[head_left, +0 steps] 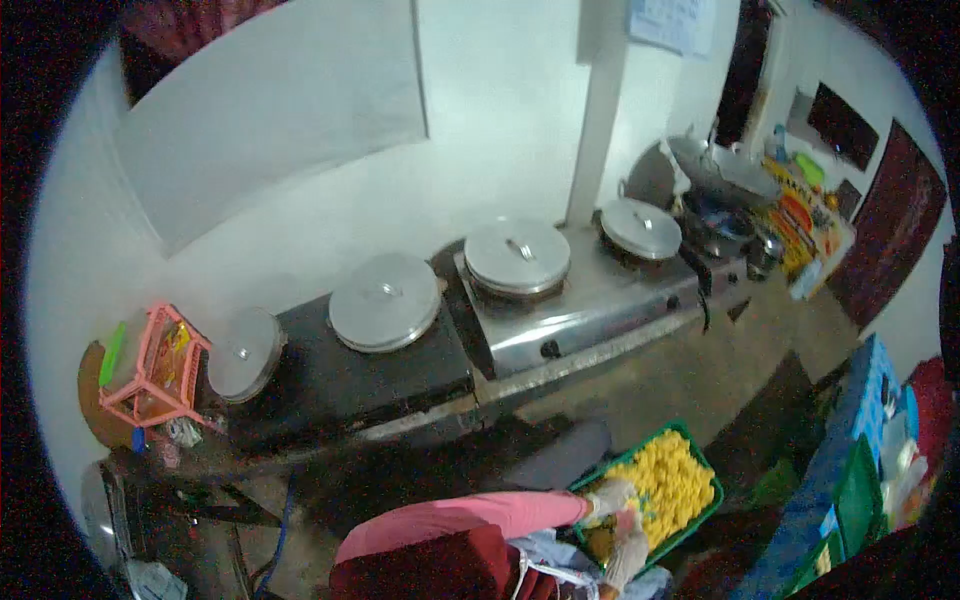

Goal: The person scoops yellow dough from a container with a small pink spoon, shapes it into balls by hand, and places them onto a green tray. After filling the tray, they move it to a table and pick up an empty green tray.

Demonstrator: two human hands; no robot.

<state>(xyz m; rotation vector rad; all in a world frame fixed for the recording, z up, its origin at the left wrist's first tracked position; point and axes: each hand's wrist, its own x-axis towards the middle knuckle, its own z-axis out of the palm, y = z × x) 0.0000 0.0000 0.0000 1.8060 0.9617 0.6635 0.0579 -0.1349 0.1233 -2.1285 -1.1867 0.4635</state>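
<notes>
A green plastic crate [712, 500] full of yellow pieces [675, 480] sits at the lower middle; the kind of food is not clear. My left hand [608, 497], in a pale glove below a pink sleeve, is over the crate's near end. Just below it is my right hand [627, 556], also gloved, at the crate's near side. The fingers of both hands look curled toward each other, around a small pinkish patch [628, 521] too blurred to name. Pale cloth lies under the near end of the crate.
Several lidded pots, one a round pot [517, 257], stand along the counter with a steel gas stove [600, 315]. A pink plastic rack [150, 375] stands at the left end. A wok [725, 172] and a printed carton [800, 225] are at the back right. Blue crates [850, 430] stand at right.
</notes>
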